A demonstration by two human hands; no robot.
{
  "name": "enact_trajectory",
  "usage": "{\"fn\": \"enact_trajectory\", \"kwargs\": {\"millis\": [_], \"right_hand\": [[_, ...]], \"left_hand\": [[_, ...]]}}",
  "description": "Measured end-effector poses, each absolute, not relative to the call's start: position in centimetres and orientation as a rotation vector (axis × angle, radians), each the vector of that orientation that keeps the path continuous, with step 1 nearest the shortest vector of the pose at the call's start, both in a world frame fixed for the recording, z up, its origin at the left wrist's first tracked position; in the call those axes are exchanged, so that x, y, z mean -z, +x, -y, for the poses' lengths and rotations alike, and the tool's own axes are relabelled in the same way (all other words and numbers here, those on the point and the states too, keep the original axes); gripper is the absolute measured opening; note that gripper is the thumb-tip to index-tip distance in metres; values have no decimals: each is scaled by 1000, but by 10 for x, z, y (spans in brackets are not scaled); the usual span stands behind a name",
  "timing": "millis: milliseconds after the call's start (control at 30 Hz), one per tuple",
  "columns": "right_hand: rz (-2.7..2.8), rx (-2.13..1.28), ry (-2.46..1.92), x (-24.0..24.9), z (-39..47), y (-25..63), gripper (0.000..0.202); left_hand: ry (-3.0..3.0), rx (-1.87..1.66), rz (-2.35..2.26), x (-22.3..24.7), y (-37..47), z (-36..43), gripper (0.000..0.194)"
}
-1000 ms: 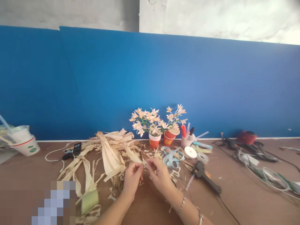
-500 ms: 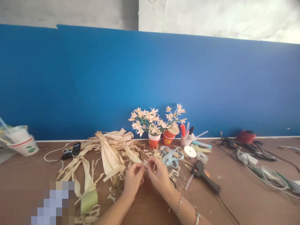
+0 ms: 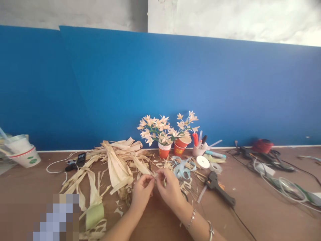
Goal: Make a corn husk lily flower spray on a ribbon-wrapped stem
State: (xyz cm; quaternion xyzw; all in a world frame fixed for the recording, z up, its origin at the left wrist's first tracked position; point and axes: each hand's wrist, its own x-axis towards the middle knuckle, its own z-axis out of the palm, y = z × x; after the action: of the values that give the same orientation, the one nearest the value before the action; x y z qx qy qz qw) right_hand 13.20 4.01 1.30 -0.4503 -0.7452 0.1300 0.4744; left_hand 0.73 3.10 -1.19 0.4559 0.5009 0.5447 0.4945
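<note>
My left hand (image 3: pixel 142 192) and my right hand (image 3: pixel 169 187) meet fingertip to fingertip over the middle of the table. Both are closed in a pinch on a tiny pale piece that is too small and too covered to name. Just beyond the left hand lies a heap of dried corn husks (image 3: pixel 116 167). A curled light blue ribbon (image 3: pixel 184 167) rests past the right hand. Behind them, pale handmade flowers (image 3: pixel 156 127) on green stems stand in an orange paper cup (image 3: pixel 164 152), with more flowers in stacked red cups (image 3: pixel 179 147) beside it.
A black hot glue gun (image 3: pixel 220 189) with its cord lies to the right. A white spool (image 3: pixel 202 162) and a clear tape roll (image 3: pixel 215 168) are near a tool cup (image 3: pixel 199 150). Cables (image 3: pixel 283 187) spread at far right; a paper bowl (image 3: pixel 26 155) stands far left. A blue panel (image 3: pixel 160 77) closes the back.
The whole view has shifted very slightly. Both hands keep the same pinch at the same place, with hardly any movement of the fingers.
</note>
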Motion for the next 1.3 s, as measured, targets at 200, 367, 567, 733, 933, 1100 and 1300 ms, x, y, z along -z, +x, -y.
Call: {"fn": "enact_trajectory", "kwargs": {"millis": [200, 367, 567, 733, 933, 1100, 1300], "right_hand": [[1844, -296, -1113, -16, -38, 132, 16], [1840, -317, -1121, -17, -37, 131, 15], [1700, -501, -1128, -26, -38, 135, 10], [1446, -818, -1198, -31, -45, 140, 22], [1339, -1264, -1089, -30, -47, 137, 18], [1258, -1403, -1007, -37, -42, 136, 10], [1315, -1389, -1038, -37, -41, 136, 16]], "left_hand": [[1171, -1327, -1213, 11, 6, -30, 22], [1214, -1352, -1269, 4, 5, -29, 25], [1251, -1354, -1293, -2, 5, -26, 20], [1193, -1389, -1268, -2, 6, -26, 20], [1234, -1372, -1237, -2, 6, -24, 20], [1246, -1369, -1193, -1, 5, -23, 19], [1180, -1334, -1209, 4, 6, -26, 24]]}}
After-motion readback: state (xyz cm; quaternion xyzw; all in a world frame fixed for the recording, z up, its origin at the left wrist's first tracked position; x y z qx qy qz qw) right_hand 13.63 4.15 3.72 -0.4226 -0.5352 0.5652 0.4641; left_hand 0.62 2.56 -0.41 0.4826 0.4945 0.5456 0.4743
